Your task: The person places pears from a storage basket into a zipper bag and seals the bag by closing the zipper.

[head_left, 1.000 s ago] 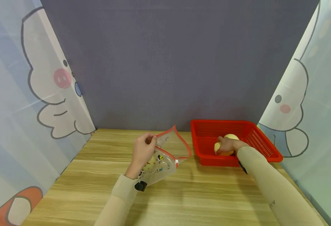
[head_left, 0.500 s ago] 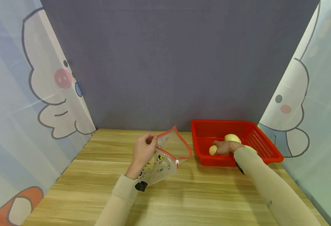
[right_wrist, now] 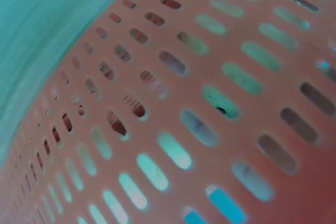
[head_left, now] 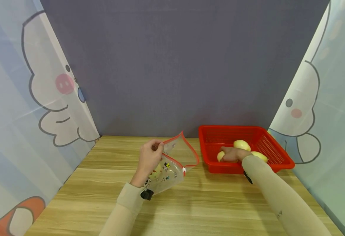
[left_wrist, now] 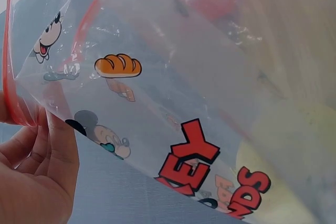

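My left hand (head_left: pixel 151 156) pinches the red-edged rim of a clear zip bag (head_left: pixel 173 175) printed with cartoon figures, and the bag's mouth stands open. A pale yellow rounded thing (left_wrist: pixel 278 156) shows through the plastic in the left wrist view. Inside the red basket (head_left: pixel 215 167), my right hand (head_left: pixel 232 154) has its fingers around a pale yellow, potato-like oval (head_left: pixel 220 156). Its fingertips are partly hidden. Behind and beside that hand lie two more such ovals, one at the back (head_left: pixel 241 145) and one at the right (head_left: pixel 260 157).
The basket's slotted wall (right_wrist: pixel 173 108) fills most of the right wrist view and hides the right hand there. A wooden table (head_left: pixel 190 209) lies under everything. A grey backdrop (head_left: pixel 184 65) rises behind it, with printed curtains on both sides.
My right hand has shifted left within the basket, off the ovals at the right and onto the one further left. The left hand and the bag have stayed in place.
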Motion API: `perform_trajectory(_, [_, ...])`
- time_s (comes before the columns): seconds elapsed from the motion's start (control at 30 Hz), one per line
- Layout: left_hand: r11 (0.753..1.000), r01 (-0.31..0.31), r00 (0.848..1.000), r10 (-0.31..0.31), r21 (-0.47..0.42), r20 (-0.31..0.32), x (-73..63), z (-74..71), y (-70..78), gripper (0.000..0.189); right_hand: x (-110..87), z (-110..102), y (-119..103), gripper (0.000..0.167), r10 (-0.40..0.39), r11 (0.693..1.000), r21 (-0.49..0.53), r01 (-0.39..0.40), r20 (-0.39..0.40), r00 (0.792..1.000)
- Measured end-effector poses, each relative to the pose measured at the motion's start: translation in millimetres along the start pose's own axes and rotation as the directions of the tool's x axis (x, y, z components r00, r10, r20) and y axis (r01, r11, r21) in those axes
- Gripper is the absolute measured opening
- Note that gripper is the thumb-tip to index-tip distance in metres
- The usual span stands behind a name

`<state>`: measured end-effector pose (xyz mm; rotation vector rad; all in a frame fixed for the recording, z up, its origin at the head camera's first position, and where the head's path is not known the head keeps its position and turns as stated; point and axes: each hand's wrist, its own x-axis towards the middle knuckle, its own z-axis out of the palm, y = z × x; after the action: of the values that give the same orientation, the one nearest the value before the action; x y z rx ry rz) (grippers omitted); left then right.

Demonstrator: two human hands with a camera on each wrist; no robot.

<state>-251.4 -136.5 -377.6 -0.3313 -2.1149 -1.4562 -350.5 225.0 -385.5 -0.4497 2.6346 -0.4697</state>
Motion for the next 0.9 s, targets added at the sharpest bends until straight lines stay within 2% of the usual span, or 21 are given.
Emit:
perform_trajectory(0.27, [1.0, 0.005, 1.0, -0.005, -0.012, 0.01, -1.1, -0.6, 0.7, 0.013, -3.0, -3.4, -3.9, 0.084, -0.007, 0.997, 0.07, 0.012, -0.082, 0.997])
perform_trajectory(0.5, [1.0, 0.001, 1.0, -0.001, -0.018, 0.011, -1.7, -0.8, 2.2, 0.014, -3.1, -6.1, -6.5, 0.073, -0.046, 0.999, 0.009, 0.048, -0.175, 0.983])
perform_trajectory(0.63, [1.0, -0.002, 1.0, 0.002, -0.014, 0.009, -1.6, -0.5, 1.6, 0.013, -5.2, -7.0, -9.5, 0.067, -0.055, 0.998, 0.03, 0.062, -0.202, 0.978])
perform_trajectory(0.9, [1.0, -0.008, 1.0, 0.008, -0.011, 0.008, -1.5, -1.8, 1.8, 0.015, -11.4, -8.2, -14.9, 0.068, -0.075, 0.996, 0.022, 0.083, -0.261, 0.963])
